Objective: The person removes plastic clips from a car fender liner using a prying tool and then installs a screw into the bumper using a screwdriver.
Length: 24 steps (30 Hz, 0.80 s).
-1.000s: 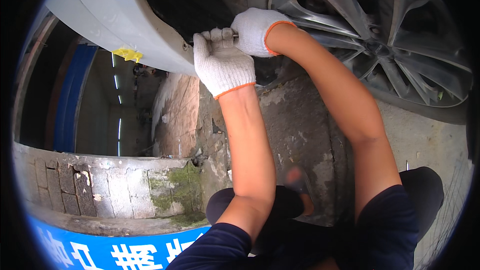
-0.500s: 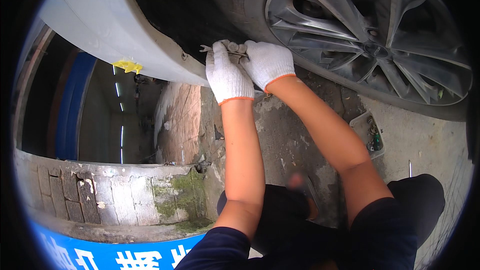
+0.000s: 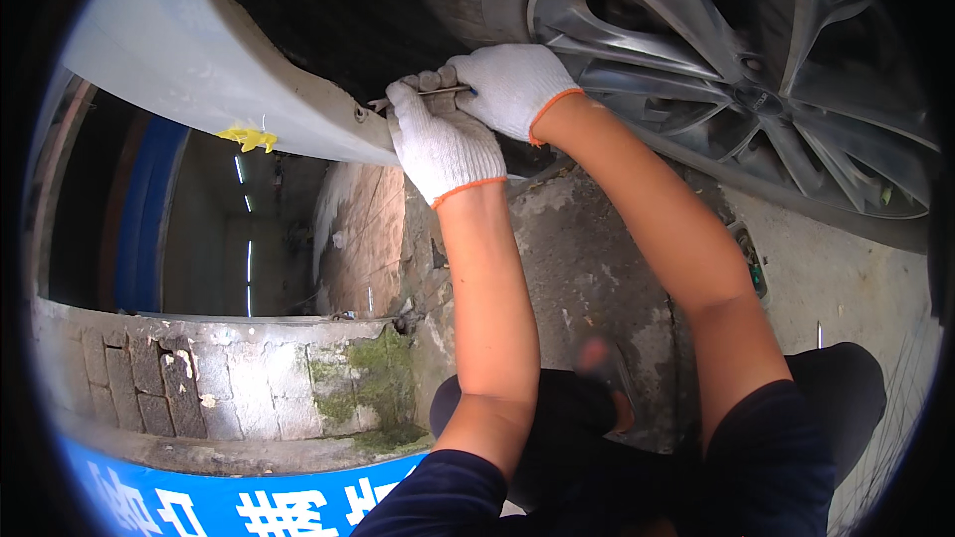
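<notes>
Thin metal tool point(image 3: 445, 90), kinda spanner-looking, is up in the air between two gloved hands, just by the lower edge of the pale car panel point(image 3: 234, 35) where it meets the dark wheel arch point(image 3: 308, 15). Its left end seems forked, but it's tiny so don't quote me.

I'd guess it's light, totally stiff and hard to hurt. Slim metal in knit gloves could slip or twist a bit, so I'd grab it mid-shaft and keep fingers off the far left end, since that's close to the panel edge and could scratch it.

Left hand point(image 3: 448, 144) is curled most of the way in, with the tool lying across its bent fingers. Right hand point(image 3: 514, 88) looks closed around the tool's right end, with a speck of blue there; the fingertips are hidden, so can't tell how tight.

Further out: the big spoked wheel point(image 3: 753, 96) is just right of the hands, and there's a scrap of yellow stuff point(image 3: 249, 139) on the panel's lower edge, off to the left. A small tray point(image 3: 759, 273) sits on the concrete ground point(image 3: 557, 249) below the wheel, half hidden by the right arm. Lower left is a mossy block wall point(image 3: 249, 378) with a blue banner point(image 3: 214, 487) below it.
</notes>
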Motion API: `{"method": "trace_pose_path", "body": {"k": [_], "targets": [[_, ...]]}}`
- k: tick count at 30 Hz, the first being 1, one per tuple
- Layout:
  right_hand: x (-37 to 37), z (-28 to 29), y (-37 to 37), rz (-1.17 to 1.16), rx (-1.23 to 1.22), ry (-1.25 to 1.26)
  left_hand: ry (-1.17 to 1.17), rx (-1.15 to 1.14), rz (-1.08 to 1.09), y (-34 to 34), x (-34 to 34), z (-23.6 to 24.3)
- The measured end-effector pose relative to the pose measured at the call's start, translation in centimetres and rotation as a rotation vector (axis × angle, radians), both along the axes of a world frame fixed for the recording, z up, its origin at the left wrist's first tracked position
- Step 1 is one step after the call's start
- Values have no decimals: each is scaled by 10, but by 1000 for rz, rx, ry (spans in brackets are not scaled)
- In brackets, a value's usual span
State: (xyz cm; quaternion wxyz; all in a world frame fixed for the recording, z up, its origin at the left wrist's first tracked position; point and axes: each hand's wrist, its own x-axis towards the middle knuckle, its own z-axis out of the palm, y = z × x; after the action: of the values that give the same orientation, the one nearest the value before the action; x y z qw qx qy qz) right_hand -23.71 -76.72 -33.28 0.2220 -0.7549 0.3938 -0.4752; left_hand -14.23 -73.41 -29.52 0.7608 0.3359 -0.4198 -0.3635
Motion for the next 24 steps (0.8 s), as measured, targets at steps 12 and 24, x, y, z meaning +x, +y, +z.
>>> {"method": "trace_pose_path", "body": {"k": [12,24], "targets": [[-22,23,2,314,301,123,-37,49,0,13,-5,4],[-3,21,2,-177,30,186,-13,-32,38,2,-15,-4]]}}
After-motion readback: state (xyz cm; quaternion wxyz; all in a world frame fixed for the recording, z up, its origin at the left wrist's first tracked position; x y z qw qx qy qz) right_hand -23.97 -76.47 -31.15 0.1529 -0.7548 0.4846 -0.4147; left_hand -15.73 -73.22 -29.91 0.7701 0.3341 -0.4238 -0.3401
